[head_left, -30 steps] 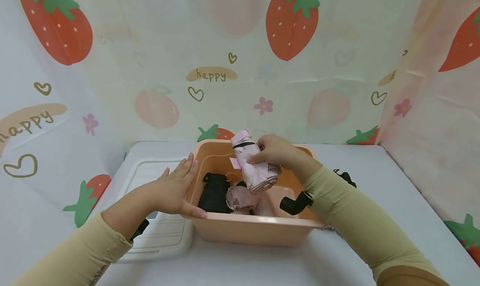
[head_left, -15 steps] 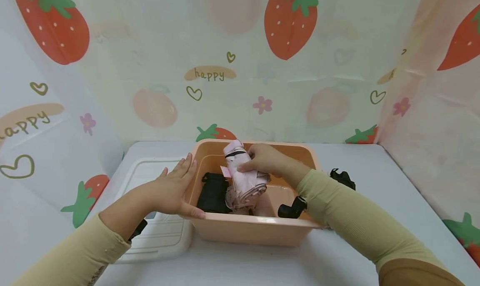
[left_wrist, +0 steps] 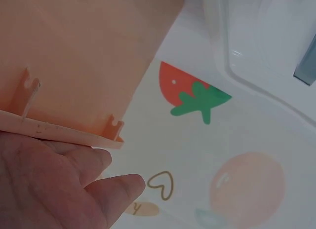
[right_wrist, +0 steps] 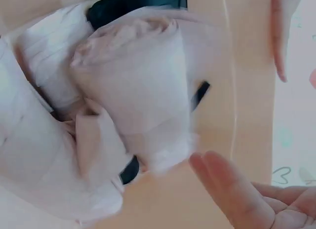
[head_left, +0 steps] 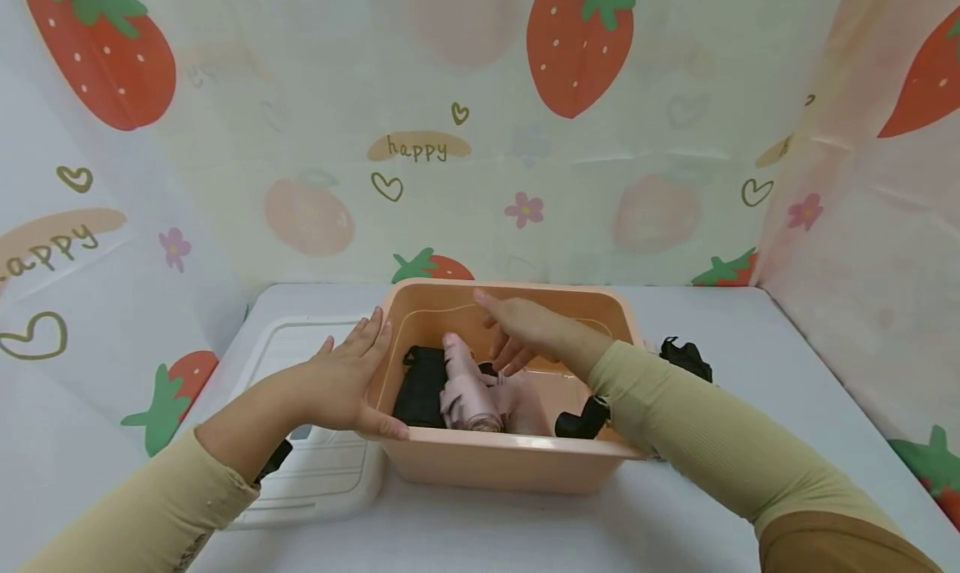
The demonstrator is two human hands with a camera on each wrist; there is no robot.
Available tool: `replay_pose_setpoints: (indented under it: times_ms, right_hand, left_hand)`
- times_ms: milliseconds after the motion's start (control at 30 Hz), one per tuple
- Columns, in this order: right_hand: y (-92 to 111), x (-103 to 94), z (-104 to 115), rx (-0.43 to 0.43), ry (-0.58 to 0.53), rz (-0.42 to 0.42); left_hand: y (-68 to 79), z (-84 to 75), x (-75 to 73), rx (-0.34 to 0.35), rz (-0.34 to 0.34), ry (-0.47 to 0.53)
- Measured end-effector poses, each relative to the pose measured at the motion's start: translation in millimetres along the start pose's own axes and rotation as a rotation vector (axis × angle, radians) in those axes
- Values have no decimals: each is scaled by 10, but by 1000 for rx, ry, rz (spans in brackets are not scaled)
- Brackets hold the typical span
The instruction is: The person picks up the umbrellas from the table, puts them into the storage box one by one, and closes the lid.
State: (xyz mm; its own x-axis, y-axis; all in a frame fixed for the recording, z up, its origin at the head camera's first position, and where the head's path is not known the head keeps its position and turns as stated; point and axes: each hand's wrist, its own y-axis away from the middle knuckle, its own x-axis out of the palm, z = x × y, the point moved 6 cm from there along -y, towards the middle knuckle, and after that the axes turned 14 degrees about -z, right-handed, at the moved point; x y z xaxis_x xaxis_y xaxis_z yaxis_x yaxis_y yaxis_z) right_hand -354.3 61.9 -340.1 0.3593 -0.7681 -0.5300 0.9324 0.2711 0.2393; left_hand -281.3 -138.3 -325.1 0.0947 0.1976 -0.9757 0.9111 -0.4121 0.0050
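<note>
Inside the peach plastic bin a rolled pink folding umbrella lies among other rolled pink bundles and a black pouch-like bundle. My right hand hovers over the bin with its fingers extended, holding nothing. In the right wrist view its fingers are apart from the blurred pink umbrella. My left hand rests spread on the bin's left rim, the thumb over the front corner. From the left wrist, the bin's outer wall shows above the left fingers.
A white lid lies flat on the table to the left of the bin, partly under my left arm. A black strappy item sits right of the bin, with my right forearm in front. Strawberry-print sheets wall the table in.
The right hand has lowered the pink umbrella into the bin beside the black bundle and let go of it, its fingers now spread. My left hand has stayed on the rim.
</note>
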Motion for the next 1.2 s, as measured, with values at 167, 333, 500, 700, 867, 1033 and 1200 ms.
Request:
replay_pose_setpoints:
  times_ms: [167,333,500,700,867,1033,1200]
  right_hand:
    - [48,7,11,23,-89,90]
    - [67,-25,40,17,-143,92]
    - [79,-71,74,26,-224,68]
    - [77,-153,113,29,-253,41]
    - [75,-238,146,19,-250,18]
    - [105,-312,163,12,-254,5]
    - [123,-367,164,11,-253,-7]
  left_hand:
    - [7,8,5,3,-1,2]
    - [4,14,12,0,-6,4]
    - [1,19,19,-6,-4,-1]
    - [4,14,14,-4,-3,9]
    - [0,13,12,3,-7,10]
    - [-3,13,14,1,-7,11]
    - [-9,12,15,-1,-6,3]
